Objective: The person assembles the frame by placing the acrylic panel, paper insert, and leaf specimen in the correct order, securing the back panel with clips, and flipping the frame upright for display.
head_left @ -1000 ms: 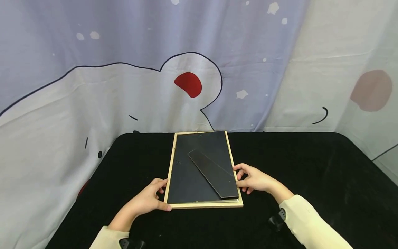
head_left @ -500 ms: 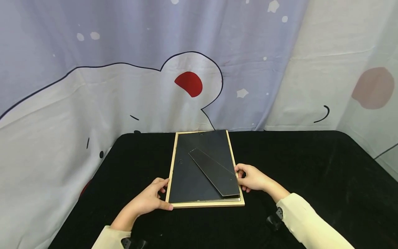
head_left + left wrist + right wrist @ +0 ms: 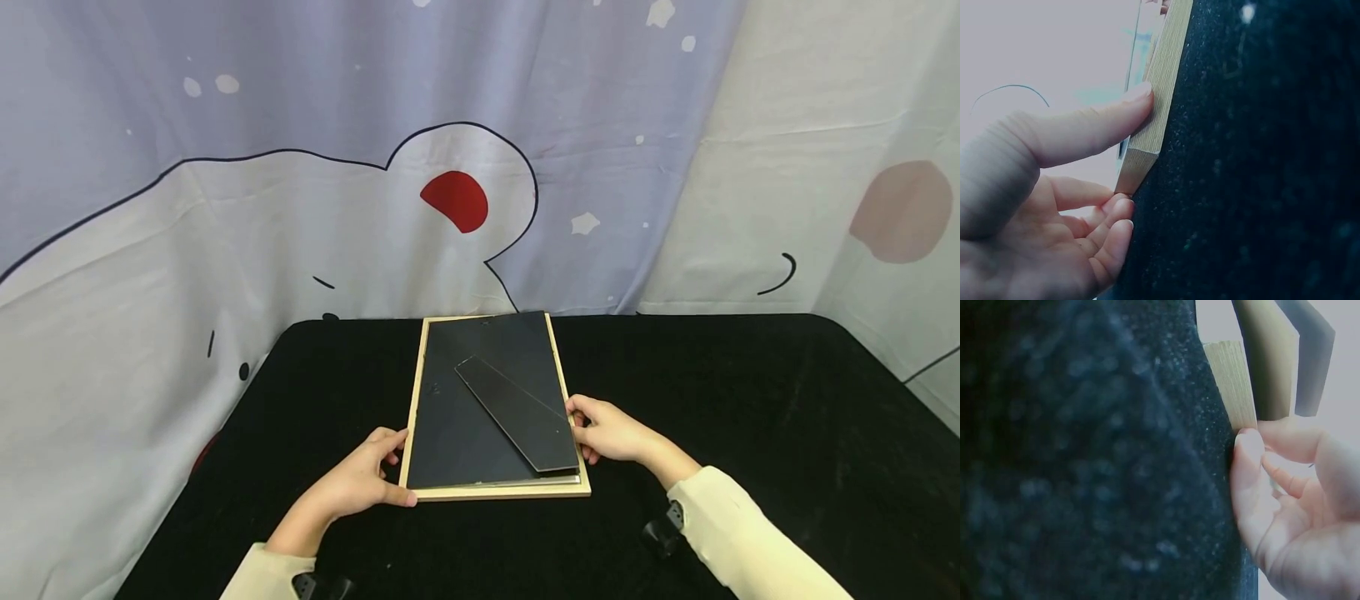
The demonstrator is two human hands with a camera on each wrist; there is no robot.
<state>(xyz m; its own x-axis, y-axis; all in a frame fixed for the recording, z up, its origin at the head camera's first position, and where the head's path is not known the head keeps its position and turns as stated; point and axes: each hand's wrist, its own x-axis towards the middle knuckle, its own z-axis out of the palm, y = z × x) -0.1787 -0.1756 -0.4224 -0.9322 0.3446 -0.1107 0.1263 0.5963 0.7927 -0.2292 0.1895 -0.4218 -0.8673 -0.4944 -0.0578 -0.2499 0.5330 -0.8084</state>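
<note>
A picture frame point(image 3: 502, 493) with a pale wooden border lies back side up, its dark backing board point(image 3: 457, 442) facing upward. On the board a black easel stand point(image 3: 517, 417) slants toward the near right. My left hand point(image 3: 360, 475) grips the near left corner, thumb point(image 3: 1094, 130) on the front edge and fingers along the left side. At the right edge my right hand point(image 3: 611, 429) pinches the frame with its thumb and forefinger. In the right wrist view, the board's edge point(image 3: 1269, 359) appears raised above the wooden border there.
Black cloth point(image 3: 750, 433) covers the table on both sides of the frame. Behind it hangs a pale curtain point(image 3: 315, 225) with printed drawings. A small dark camera sits at each cream sleeve point(image 3: 750, 533).
The right thumb and forefinger have drawn slightly closer together at the frame's edge, and the backing board's right side sits a touch higher. The left hand keeps its hold.
</note>
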